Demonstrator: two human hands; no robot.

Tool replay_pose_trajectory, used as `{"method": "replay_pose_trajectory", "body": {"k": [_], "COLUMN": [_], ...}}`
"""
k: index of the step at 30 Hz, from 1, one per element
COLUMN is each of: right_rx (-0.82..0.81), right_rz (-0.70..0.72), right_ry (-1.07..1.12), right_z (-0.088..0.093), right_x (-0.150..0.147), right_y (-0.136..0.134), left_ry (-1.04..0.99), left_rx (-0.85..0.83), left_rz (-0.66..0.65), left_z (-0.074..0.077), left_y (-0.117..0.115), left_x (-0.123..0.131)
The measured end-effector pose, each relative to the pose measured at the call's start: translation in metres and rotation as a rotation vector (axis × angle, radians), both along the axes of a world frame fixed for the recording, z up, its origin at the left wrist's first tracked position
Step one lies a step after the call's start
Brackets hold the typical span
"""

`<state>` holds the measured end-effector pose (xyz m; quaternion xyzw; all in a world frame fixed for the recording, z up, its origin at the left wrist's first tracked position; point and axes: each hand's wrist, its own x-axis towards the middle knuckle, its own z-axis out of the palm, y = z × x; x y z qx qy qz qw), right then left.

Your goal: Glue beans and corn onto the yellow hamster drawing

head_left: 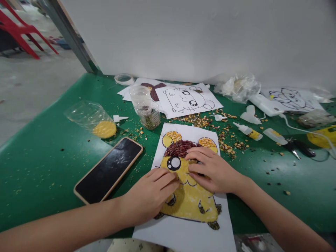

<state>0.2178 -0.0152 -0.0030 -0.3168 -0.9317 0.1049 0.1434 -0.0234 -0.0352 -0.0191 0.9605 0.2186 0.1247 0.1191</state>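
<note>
A hamster picture (189, 201) made of seeds on white paper lies in front of me, with a yellow grain body, red beans on the head and corn kernels in the ears. My left hand (157, 190) rests on its left side near the mouth, fingers curled together and tips pressed down; whatever they may hold is hidden. Over the right side of the face lies my right hand (211, 169), its fingers apart and partly covering the right eye. Nothing shows in the right hand. Black outlines mark the eye, mouth and paws.
A phone (109, 171) lies left of the picture. Behind are a tipped plastic jar (90, 115) of yellow grain, a jar of green beans (149, 119), a line drawing (181, 101) and scattered seeds (202, 120). Glue bottles (248, 131), a glue gun (265, 105) and keys (294, 148) lie right.
</note>
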Motion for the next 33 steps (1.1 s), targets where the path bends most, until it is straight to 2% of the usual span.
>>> {"method": "replay_pose_trajectory", "body": {"k": [33], "right_rx": [0.032], "right_rz": [-0.04], "right_ry": [0.002], "right_z": [0.002], "right_x": [0.0029], "right_y": [0.0012], "left_ry": [0.012], "left_rx": [-0.026], "left_rz": [-0.011], "left_z": [-0.002], "left_y": [-0.0002], "left_x": [-0.0015]}}
